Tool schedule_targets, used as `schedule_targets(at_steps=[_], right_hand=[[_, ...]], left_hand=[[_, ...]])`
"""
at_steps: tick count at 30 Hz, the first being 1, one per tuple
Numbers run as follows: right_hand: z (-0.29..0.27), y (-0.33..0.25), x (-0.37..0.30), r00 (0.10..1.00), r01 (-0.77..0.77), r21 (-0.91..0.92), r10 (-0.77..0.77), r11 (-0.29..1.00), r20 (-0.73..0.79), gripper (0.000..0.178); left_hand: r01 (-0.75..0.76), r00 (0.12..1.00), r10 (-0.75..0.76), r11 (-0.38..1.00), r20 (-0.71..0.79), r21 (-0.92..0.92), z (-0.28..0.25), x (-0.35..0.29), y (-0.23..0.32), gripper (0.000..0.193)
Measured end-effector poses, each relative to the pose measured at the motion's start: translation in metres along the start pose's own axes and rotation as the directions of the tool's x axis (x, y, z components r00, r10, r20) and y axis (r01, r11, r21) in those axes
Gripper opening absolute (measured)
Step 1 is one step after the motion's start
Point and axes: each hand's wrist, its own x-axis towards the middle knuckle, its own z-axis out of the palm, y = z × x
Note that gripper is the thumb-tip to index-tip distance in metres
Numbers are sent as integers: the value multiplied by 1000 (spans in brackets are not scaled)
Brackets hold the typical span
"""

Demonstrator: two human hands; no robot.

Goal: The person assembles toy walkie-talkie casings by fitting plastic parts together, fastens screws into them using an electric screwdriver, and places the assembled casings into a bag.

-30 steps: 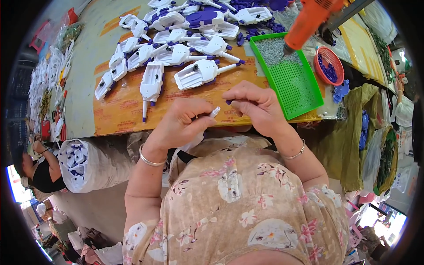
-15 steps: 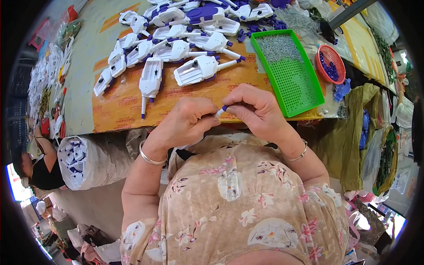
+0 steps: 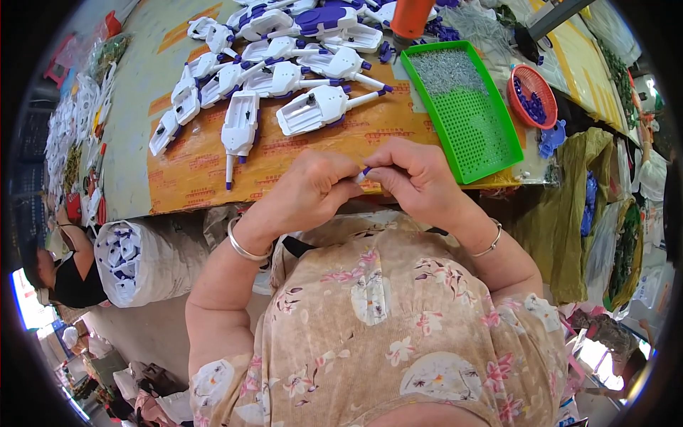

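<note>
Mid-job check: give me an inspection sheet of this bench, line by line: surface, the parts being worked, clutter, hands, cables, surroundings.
Surface: table with a cardboard sheet laid on its near edge.
Job's things: small white and purple piece pinched between both hands; white and purple plastic parts heaped on the cardboard.
Clutter: green perforated tray with small metal bits at its far end; red basket of purple bits; orange tool at the top edge.
Hands: left hand and right hand meet at the fingertips on the piece; bangle on each wrist.
Cables: nothing seen.
Surroundings: white sack of similar parts lower left; another person seated beside it.
</note>
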Motion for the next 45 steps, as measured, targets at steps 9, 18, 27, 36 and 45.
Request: schedule_targets(at_steps=[9, 18, 27, 36, 45], right_hand=[[10, 8, -3, 972, 206, -168, -222, 964, -81, 6], [25, 5, -1, 949, 195, -124, -219, 973, -225, 6], [-3, 3, 6, 952, -303, 550, 272, 779, 140, 12], [-22, -11, 6, 984, -93, 74, 80, 993, 158, 8], [-36, -25, -5, 889, 211, -382, -14, 900, 459, 14]], left_hand=[[-63, 998, 59, 972, 24, 226, 2, 5, 4, 12], [-121, 992, 129, 945, -5, 305, -2, 8, 6, 11], [320, 943, -280, 909, 177, -265, -19, 12, 20, 12], [55, 972, -17, 987, 235, -153, -7, 0, -8, 16], [-17, 932, -36, 990, 361, 141, -12, 4, 19, 17]])
